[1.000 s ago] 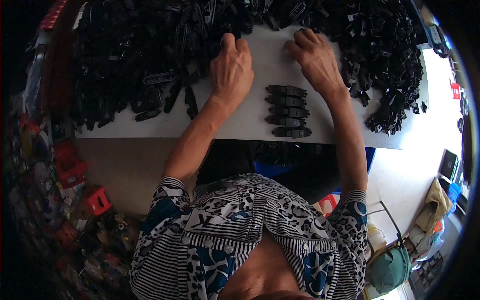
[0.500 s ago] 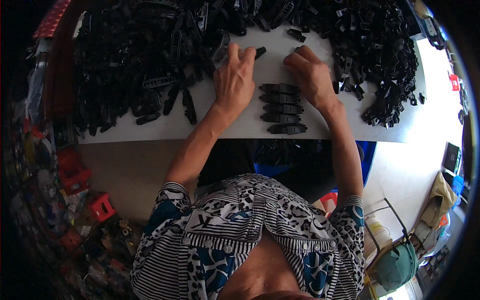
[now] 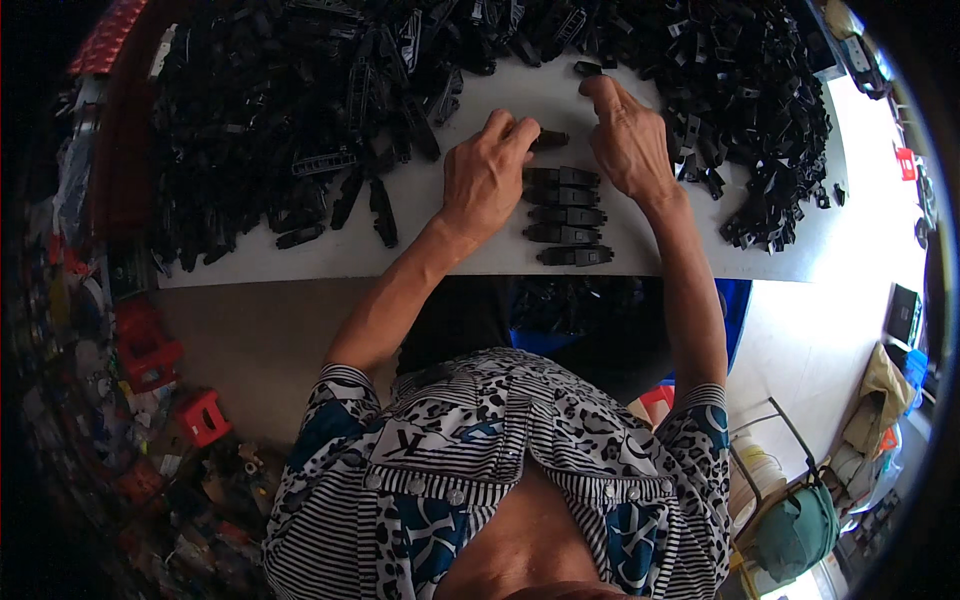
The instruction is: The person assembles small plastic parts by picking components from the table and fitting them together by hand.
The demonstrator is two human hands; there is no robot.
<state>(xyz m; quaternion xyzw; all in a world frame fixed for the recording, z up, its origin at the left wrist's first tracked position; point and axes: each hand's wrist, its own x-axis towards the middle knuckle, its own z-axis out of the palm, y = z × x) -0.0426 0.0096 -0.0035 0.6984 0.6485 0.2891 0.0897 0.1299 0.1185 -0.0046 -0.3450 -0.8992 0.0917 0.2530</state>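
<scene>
A person in a patterned shirt is bending over a white worktop (image 3: 300, 262), sorting small black plastic parts. The left hand (image 3: 487, 178), at upper centre of the frame, is pinching one black piece (image 3: 548, 138) between its fingertips, its grip closing on that part just above a neat column of four matching pieces (image 3: 566, 215) lying side by side at centre. The right hand (image 3: 628, 140) is resting to the right of the column, fingers stretching toward the upper edge of the cleared patch; whether its grip is closing on anything cannot be told from here. A deep heap of loose black parts (image 3: 300, 110) is filling the upper left of the frame, and a second heap (image 3: 760, 130) is curling around the upper right.

To do this step well, the held piece probably needs turning the same way as those already laid and setting snug against the top of the column, so the stack stays straight and countable.

Compared with half a second earlier, the left hand is now sitting closer to the column with a piece between its fingertips, and the right hand is reaching further up toward the heap. The column is showing four pieces, as before. Red stools (image 3: 150, 345) are standing on the floor at lower left.
</scene>
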